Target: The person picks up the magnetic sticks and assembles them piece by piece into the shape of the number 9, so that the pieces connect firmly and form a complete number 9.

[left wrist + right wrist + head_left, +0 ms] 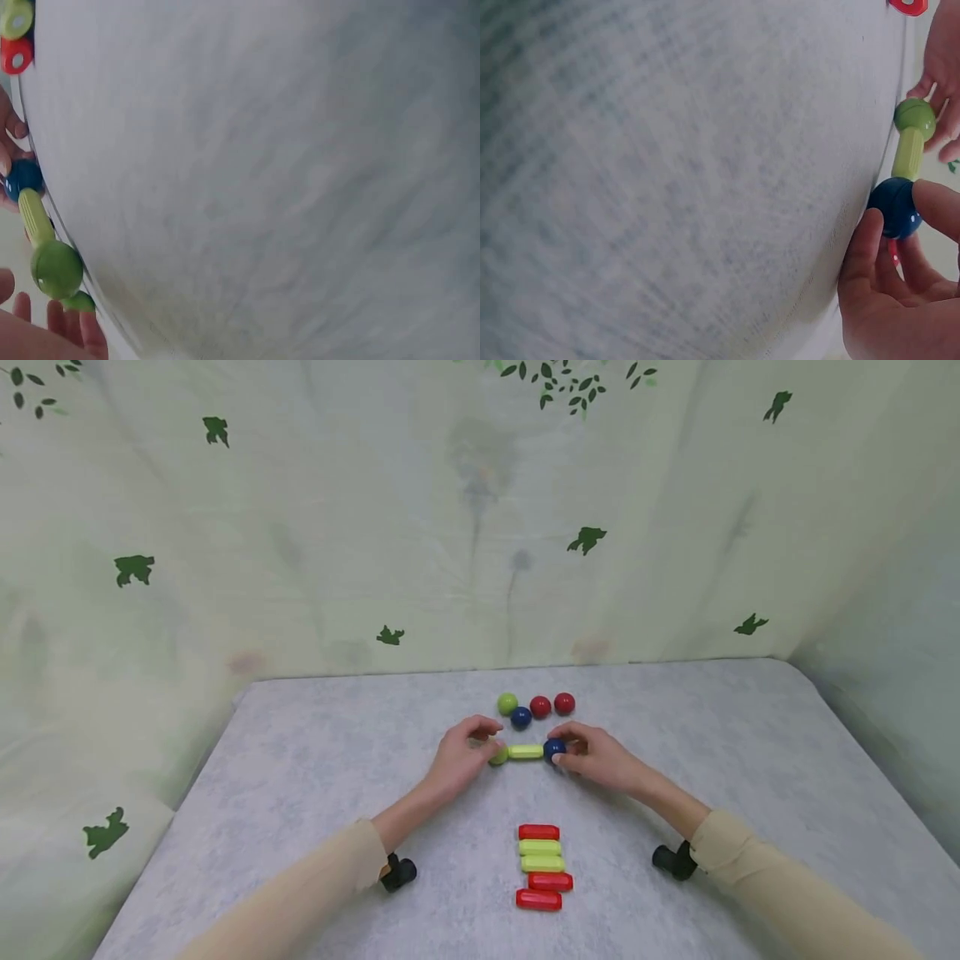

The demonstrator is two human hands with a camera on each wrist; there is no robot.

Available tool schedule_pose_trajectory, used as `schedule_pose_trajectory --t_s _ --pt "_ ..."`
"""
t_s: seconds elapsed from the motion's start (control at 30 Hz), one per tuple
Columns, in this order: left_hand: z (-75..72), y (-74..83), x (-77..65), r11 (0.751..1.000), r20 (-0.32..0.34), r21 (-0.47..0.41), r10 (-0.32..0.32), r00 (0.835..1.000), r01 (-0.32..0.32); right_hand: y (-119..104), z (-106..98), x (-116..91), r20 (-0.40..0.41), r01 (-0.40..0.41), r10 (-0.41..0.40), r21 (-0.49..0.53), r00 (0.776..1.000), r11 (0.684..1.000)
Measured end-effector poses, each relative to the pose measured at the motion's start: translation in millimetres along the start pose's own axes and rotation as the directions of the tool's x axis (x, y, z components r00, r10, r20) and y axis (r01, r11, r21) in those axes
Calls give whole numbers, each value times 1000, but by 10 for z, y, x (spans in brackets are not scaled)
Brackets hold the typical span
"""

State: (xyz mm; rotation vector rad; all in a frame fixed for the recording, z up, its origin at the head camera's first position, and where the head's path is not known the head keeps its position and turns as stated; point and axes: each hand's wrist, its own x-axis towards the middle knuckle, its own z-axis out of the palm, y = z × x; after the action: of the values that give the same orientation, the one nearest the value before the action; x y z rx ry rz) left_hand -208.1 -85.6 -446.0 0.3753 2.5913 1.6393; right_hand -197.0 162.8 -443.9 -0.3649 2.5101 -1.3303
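Observation:
A yellow-green rod joins a green ball at its left end to a dark blue ball at its right end, low over the table. My right hand pinches the blue ball between thumb and fingers. At the other end is my left hand, its fingers loosely spread and the thumb tip right by the green ball. The left wrist view shows these fingers parted beside that ball, not wrapped round it.
Behind the hands lie a loose green ball, a blue ball and two red balls. Nearer on the grey table, several red rods and yellow-green rods form a column. A leaf-patterned curtain hangs behind.

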Motion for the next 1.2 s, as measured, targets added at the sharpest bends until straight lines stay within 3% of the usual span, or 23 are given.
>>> schedule_pose_trajectory --t_s 0.13,0.23,0.3,0.47,0.6,0.7,0.8,0.97,1.2 --pt "-47 52 -168 987 -26 66 149 989 -147 6 7 17 1 -1 1 -6 1000 1000" --pt "-49 127 -316 965 -1 98 245 969 -244 13 1 23 -1 -7 7 -5 1000 1000" --pt "-31 166 -409 955 35 106 274 961 -276 11 -6 22 -4 -8 8 -3 1000 1000" --pt "61 209 -637 961 177 89 243 954 -261 -8 0 12 -2 2 -2 4 1000 1000" --pt "148 215 -745 971 294 80 192 936 -224 -17 7 2 -6 9 -9 5 1000 1000" --pt "201 223 -775 976 373 124 121 920 -178 -19 10 -3 -9 10 -10 4 1000 1000" --pt "242 232 -760 965 438 205 61 897 -166 -17 18 -5 -9 6 -6 6 1000 1000" --pt "271 238 -724 950 475 256 40 879 -181 -16 23 -10 -6 4 -4 15 1000 1000" --pt "239 221 -718 952 465 238 65 883 -195 -6 14 0 -5 16 -16 21 1000 1000"
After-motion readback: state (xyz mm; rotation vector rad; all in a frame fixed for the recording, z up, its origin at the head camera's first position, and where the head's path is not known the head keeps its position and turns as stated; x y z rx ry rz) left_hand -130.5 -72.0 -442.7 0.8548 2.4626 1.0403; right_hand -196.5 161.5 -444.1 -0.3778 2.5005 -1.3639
